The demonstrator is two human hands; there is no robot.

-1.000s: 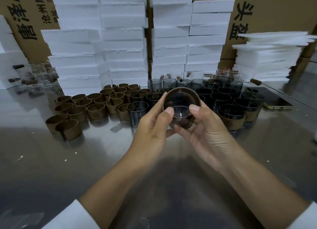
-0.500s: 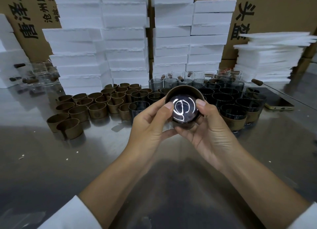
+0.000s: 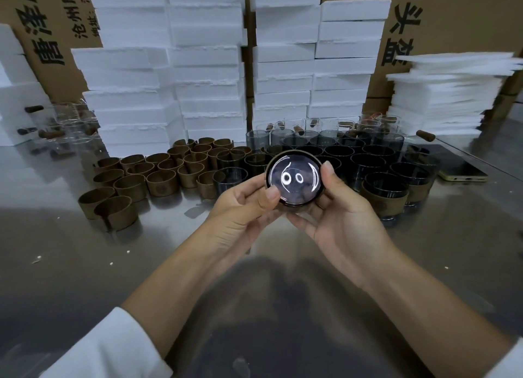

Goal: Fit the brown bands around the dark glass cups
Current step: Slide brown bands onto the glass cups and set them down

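Dim light, cup (image 3: 294, 179) base glare, warped edges

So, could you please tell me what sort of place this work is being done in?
Probably a packing or assembly workshop: dozens of loose brown bands and dark glass cups are batched on a steel table, with stacked white foam boxes and printed cartons behind.

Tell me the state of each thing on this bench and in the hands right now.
Held dark glass cup: off the table, tipped end-on to the camera, brown band around it.
Left hand: grips the held cup.
Right hand: grips the held cup.
Loose brown bands: standing on the table, empty.
Bare dark glass cups: upright, no bands.
Banded cups: upright on the table at right.
Phone: lying flat.
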